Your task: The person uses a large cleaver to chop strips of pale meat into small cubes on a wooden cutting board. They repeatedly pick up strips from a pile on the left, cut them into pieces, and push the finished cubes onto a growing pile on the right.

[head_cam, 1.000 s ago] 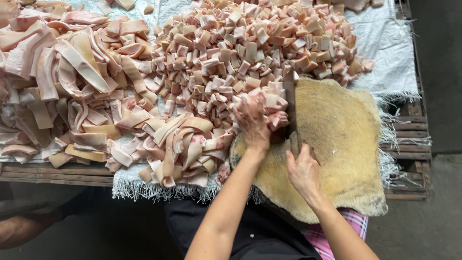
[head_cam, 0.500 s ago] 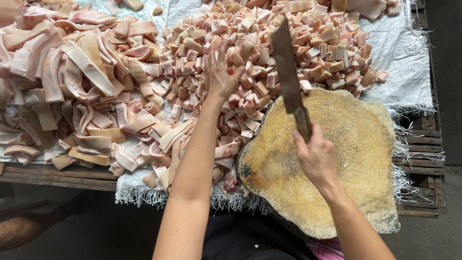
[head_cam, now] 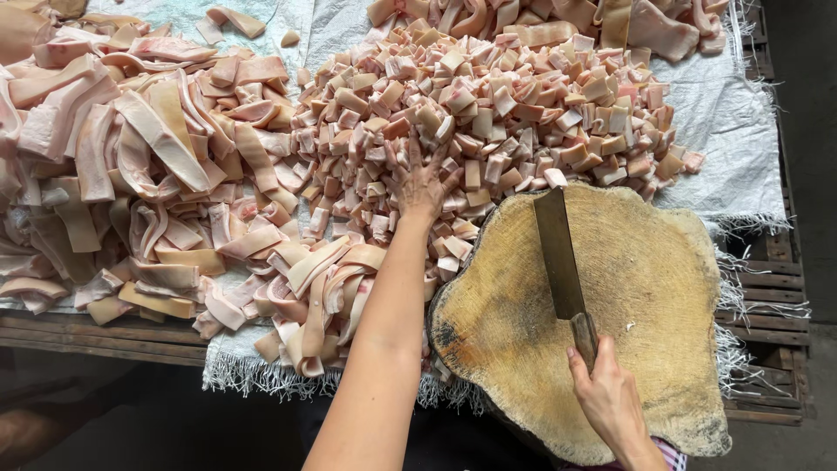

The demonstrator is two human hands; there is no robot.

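Note:
My right hand [head_cam: 610, 397] grips the wooden handle of a cleaver [head_cam: 558, 253], whose long blade lies over a round wooden chopping block [head_cam: 663, 296]. My left hand [head_cam: 423, 183] reaches forward with fingers spread, resting on a big heap of small cut pieces of pink pork skin [head_cam: 506, 96] just beyond the block. Long uncut strips of pork skin [head_cam: 166, 174] are piled to the left of my left arm.
A white woven sack sheet [head_cam: 732, 139] with frayed edges covers a slatted wooden pallet table [head_cam: 767, 288]. More large strips lie at the far top right [head_cam: 645, 22]. The dark floor shows below the table's front edge.
My left hand has pushed forward from the block's edge into the cut pieces. The cleaver was raised upright, then came down over the block, which now holds no meat.

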